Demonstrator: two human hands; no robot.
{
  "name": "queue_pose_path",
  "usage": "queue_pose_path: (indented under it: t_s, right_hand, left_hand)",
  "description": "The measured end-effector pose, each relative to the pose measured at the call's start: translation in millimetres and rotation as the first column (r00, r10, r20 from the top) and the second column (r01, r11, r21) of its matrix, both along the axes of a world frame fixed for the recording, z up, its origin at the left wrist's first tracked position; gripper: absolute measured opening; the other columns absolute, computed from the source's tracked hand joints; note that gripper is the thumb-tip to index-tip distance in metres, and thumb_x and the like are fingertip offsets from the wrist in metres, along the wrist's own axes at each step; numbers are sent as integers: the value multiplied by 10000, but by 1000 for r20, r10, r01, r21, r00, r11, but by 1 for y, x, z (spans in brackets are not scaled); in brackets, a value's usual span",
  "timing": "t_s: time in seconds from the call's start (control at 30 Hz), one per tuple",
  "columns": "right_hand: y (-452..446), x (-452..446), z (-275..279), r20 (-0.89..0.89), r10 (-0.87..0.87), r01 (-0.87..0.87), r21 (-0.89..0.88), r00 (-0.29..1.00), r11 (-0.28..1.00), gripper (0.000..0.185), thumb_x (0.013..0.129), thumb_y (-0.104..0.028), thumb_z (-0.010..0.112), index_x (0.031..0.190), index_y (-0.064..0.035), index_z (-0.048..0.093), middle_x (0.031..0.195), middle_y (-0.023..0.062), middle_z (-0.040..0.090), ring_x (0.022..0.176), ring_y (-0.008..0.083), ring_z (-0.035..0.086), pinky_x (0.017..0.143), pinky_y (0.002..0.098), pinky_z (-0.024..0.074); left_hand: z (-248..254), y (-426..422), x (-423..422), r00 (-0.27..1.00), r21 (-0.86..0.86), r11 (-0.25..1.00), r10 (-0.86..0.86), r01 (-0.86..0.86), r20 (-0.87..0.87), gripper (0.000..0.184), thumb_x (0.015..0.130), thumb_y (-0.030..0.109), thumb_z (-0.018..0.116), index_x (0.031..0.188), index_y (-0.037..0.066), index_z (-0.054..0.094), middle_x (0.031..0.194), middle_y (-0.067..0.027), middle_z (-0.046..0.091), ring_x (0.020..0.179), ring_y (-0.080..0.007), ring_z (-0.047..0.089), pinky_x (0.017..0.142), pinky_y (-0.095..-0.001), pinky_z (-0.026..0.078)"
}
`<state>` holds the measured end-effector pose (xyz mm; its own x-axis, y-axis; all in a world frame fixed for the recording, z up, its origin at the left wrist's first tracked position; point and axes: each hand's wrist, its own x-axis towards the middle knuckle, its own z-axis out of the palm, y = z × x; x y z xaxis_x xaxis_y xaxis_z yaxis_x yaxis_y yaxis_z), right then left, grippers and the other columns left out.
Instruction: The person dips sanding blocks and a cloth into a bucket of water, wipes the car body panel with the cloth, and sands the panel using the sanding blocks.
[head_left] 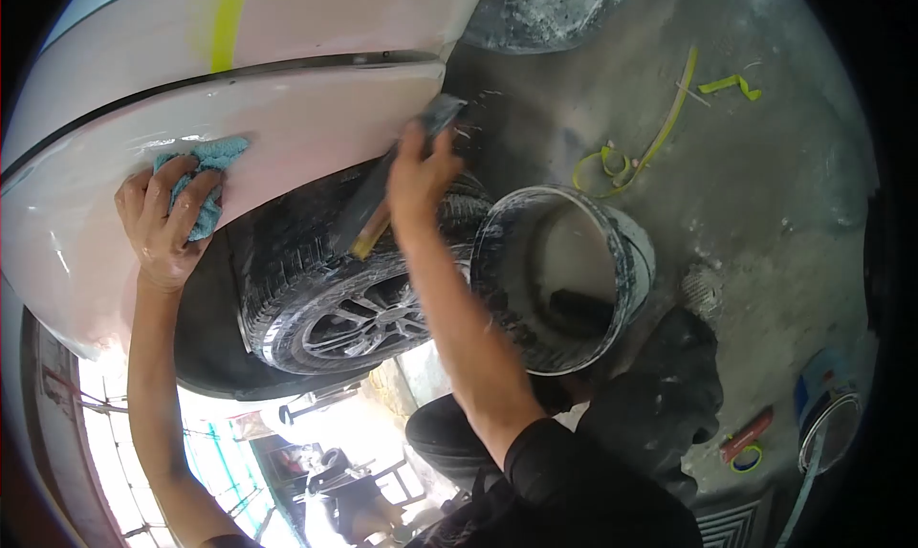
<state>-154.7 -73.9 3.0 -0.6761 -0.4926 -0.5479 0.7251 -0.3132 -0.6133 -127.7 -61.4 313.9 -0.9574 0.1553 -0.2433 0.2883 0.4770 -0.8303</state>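
Note:
My left hand (163, 228) is closed on a crumpled blue cloth (228, 152), pressing it against the car's pale, wet fender (287, 132). My right hand (421, 180) is wrapped round a long sanding block (363, 202), dark grey with a yellowish end, blurred by motion. That block is by the fender's lower edge, over the wheel arch. Below it sits the car's tire (287, 290) with a dusty multi-spoke wheel (368, 323). Whether the block touches the panel, I cannot tell.
A water-filled bucket (631, 261) with a dark object inside stands beside the tire. Yellow-green tape strips (669, 127) lie on the grey floor. At lower right are a can (827, 405), a red block (746, 435) and a tape roll (746, 458).

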Motion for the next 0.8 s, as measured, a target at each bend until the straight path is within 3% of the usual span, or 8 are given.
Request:
queue_pose_path:
  t_s: [0.1,0.2,0.33,0.4,0.57,0.67,0.73,0.8]
  right_hand:
    - [43,49,75,-240,-203,176,-129,949,976,804,962,-229,754,1649,-92,359,1382,331,394,1328,490,445,1129,534,396]
    - [38,52,58,-339,-243,216,-116,909,970,776,951,-263,763,1636,-159,415,1337,297,404,1302,470,467,1095,515,437]
    - [-11,-7,-22,132,-67,96,-226,989,969,757,977,-278,723,1642,-130,393,1298,275,421,1269,417,498,1061,490,462]
    - [-6,-2,-12,103,-55,76,-218,993,973,753,983,-272,712,1644,-122,385,1284,269,425,1267,412,501,1060,485,461]
    - [39,60,59,-336,-212,188,-101,918,977,757,984,-278,713,1645,-117,380,1257,263,426,1272,407,492,1080,476,427]
    - [12,18,15,-70,-158,158,-9,985,987,696,996,-314,706,1594,-68,451,1253,251,469,1189,360,527,1073,450,429]
    - [-12,-12,-36,315,38,131,-499,948,857,640,997,-316,703,1542,-46,503,1219,236,514,1187,346,543,1078,460,430]
    - [-5,-4,-24,146,-5,41,-246,989,968,685,1004,-297,691,1593,-55,438,1296,298,511,1239,397,518,1070,469,433]
  left_hand:
    - [-1,1,1,1000,22,1000,-16,16,-5,360,727,232,809,1085,211,775,1162,-12,705,990,-271,616,898,-413,457]
    - [-7,-3,-2,999,24,999,-44,45,-20,360,729,239,807,1087,211,776,1164,-8,706,1001,-273,618,899,-409,457]
    - [-6,-2,-1,999,6,1000,-29,29,-23,348,738,245,807,1083,208,780,1159,-7,711,1003,-274,620,895,-400,456]
    - [-4,-2,0,999,-6,1000,-31,31,-22,344,738,240,807,1080,205,781,1159,-8,714,1004,-272,619,893,-397,455]
    - [-9,-3,-3,998,22,998,-51,52,-25,334,749,232,801,1081,199,781,1166,-7,712,1004,-266,613,889,-396,453]
    - [-5,-4,-1,999,5,999,-43,43,-14,309,774,241,786,1081,199,781,1169,-8,710,1004,-268,612,892,-405,456]
    - [-5,-2,0,1000,5,1000,-12,12,-15,294,792,251,778,1081,201,781,1163,-8,709,1000,-272,614,897,-410,459]
    - [-2,-2,1,1000,-17,1000,-15,14,-12,286,809,274,763,1085,200,781,1164,-11,709,1004,-276,615,904,-414,460]
